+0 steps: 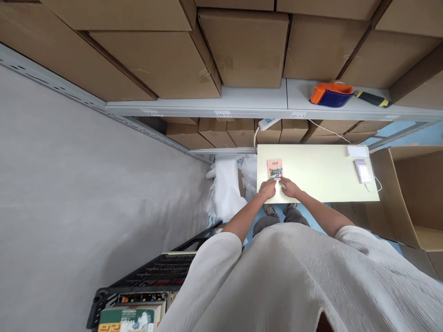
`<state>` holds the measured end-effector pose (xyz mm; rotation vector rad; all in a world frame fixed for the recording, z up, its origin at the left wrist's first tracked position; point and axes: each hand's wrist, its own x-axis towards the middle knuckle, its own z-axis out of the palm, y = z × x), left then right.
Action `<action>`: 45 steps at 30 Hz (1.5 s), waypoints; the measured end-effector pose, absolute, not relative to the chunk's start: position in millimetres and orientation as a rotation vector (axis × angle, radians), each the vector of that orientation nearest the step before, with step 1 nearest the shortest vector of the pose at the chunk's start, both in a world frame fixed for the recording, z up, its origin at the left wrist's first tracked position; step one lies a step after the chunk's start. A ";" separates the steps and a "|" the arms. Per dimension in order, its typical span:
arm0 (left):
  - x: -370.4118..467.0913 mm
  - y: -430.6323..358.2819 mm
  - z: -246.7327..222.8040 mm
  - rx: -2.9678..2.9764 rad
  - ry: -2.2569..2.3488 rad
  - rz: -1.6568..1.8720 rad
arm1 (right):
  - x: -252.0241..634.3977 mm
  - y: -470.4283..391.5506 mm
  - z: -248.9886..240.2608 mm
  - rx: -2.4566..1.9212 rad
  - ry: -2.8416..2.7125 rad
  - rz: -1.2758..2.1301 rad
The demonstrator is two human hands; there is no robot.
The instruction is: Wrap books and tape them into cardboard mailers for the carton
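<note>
Pink booklet lies flat on counter. Left hand, right hand at its near edge; can't tell whether fingers grip.

Both arms stretch forward, bare below short sleeves, the left forearm and right forearm slanting inward. The left hand and right hand sit near each other, backs upward; the right's thumb parts from its fingers.

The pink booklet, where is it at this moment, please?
In the head view, the pink booklet lies near the left end of the pale table, with the left hand and right hand at its near edge.
</note>
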<state>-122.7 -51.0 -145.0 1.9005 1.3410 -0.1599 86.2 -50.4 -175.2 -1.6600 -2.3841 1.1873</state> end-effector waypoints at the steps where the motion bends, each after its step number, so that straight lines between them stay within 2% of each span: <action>1: -124.2 -49.7 -145.8 1.909 1.346 -0.186 | 85.4 -49.6 -176.5 -1.632 -2.416 1.192; 9: -143.6 -25.0 -155.7 1.870 1.371 -0.294 | 60.6 -18.3 -183.2 -1.570 -2.564 1.182; 20: -168.2 22.0 -174.4 1.820 1.418 -0.225 | 27.3 37.9 -180.7 -1.641 -2.500 1.250; 31: -178.0 28.9 -178.3 1.848 1.394 -0.183 | 18.0 45.6 -177.2 -1.661 -2.505 1.222; 38: -176.6 12.5 -156.8 1.926 1.402 0.045 | 53.3 47.3 -127.6 -1.665 -2.378 0.965; 45: -148.2 -6.5 -131.5 1.858 1.410 0.216 | 140.3 77.1 -25.1 -1.552 -2.109 0.456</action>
